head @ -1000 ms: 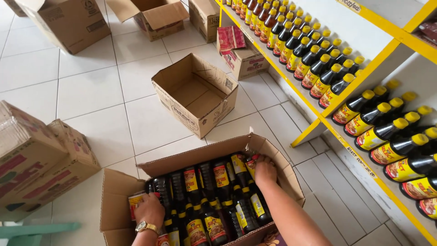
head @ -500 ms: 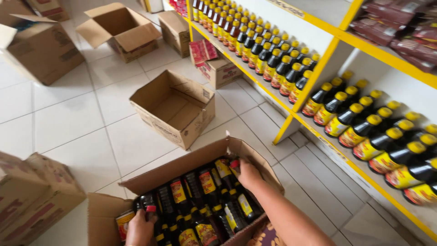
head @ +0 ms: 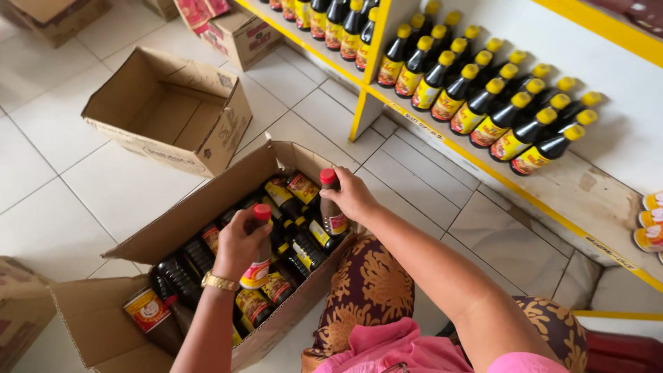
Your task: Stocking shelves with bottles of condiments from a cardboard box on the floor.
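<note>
My left hand (head: pixel 238 242) is wrapped around a red-capped dark bottle (head: pixel 258 257) and my right hand (head: pixel 353 195) grips another (head: pixel 332 205), both just above the open carton (head: pixel 207 207) on the floor. My fingers hide most of each neck. The bottles packed below sit in shadow, labels hard to make out.

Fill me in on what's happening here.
A person crouches over an open cardboard box of dark bottles on the tiled floor. The left hand grips one red-capped bottle by its neck, and the right hand grips another red-capped bottle, both raised above the rest. Beside them, a yellow shelf holds rows of yellow-capped bottles. An empty box sits nearby.
</note>
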